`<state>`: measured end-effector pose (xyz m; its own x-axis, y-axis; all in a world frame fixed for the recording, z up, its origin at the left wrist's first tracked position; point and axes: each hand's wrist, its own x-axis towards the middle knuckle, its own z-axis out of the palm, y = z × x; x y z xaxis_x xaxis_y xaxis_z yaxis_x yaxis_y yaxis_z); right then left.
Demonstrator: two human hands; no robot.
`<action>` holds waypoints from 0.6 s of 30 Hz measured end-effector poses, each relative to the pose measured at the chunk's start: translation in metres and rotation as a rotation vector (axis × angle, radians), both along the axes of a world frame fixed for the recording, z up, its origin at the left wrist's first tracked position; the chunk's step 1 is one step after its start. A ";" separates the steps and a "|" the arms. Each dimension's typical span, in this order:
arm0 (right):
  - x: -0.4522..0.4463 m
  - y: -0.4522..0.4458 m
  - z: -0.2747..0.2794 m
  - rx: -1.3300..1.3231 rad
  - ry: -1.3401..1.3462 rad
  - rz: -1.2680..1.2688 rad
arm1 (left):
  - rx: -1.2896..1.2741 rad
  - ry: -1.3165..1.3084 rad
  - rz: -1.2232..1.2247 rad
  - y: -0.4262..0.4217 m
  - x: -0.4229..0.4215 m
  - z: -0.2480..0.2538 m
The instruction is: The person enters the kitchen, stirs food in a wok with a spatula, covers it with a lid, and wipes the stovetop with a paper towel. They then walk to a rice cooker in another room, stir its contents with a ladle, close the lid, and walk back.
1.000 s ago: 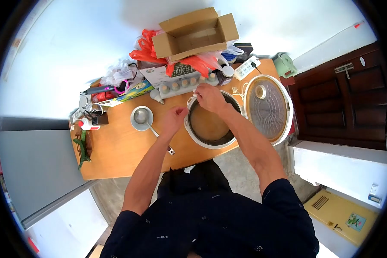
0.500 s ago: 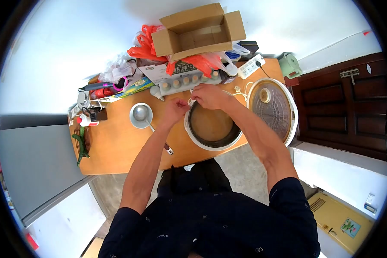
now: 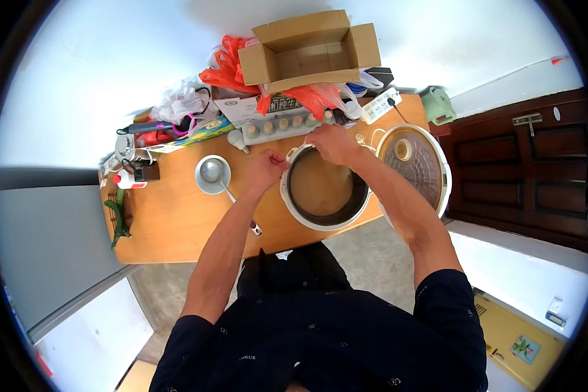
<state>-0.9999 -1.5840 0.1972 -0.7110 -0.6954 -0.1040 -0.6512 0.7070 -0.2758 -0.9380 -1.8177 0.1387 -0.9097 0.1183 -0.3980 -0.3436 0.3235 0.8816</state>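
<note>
A white rice cooker (image 3: 285, 196) stands before me at the table's front edge, its dark inner pot holding cloudy tan liquid (image 3: 321, 186). My left hand (image 3: 268, 169) is by the cooker's left rim, fingers curled and pinched together; anything between them is too small to make out. Over the back rim is my right hand (image 3: 334, 145), fingers bent downward and closed, their tips partly hidden by the hand itself. Left of the cooker, a metal ladle (image 3: 212, 171) rests in a white bowl (image 3: 204, 185), its handle slanting toward me.
The round lid (image 3: 415, 163) leans at the right. Behind are a power strip (image 3: 380, 106), bottles in a pack (image 3: 284, 125), red plastic bags (image 3: 228, 68) and an open cardboard box (image 3: 313, 59). Cucumbers (image 3: 119, 215) lie far left; a green kettle (image 3: 439, 106) stands back right.
My right hand has shifted slightly right and down along the back rim, away from my left hand. The left hand has stayed near the left rim. The whole view has shifted slightly.
</note>
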 end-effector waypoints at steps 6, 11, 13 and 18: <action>0.010 0.035 -0.014 -0.048 0.069 -0.242 | -0.087 0.117 -0.039 0.003 0.002 0.001; 0.037 0.047 -0.004 0.053 0.099 -0.538 | -0.110 0.263 -0.085 0.009 0.005 -0.004; 0.042 0.047 -0.003 0.116 0.093 -0.593 | -0.114 0.297 -0.090 0.008 0.005 -0.006; 0.065 0.049 0.016 0.286 -0.038 -0.741 | -0.162 0.297 -0.094 0.009 0.005 0.000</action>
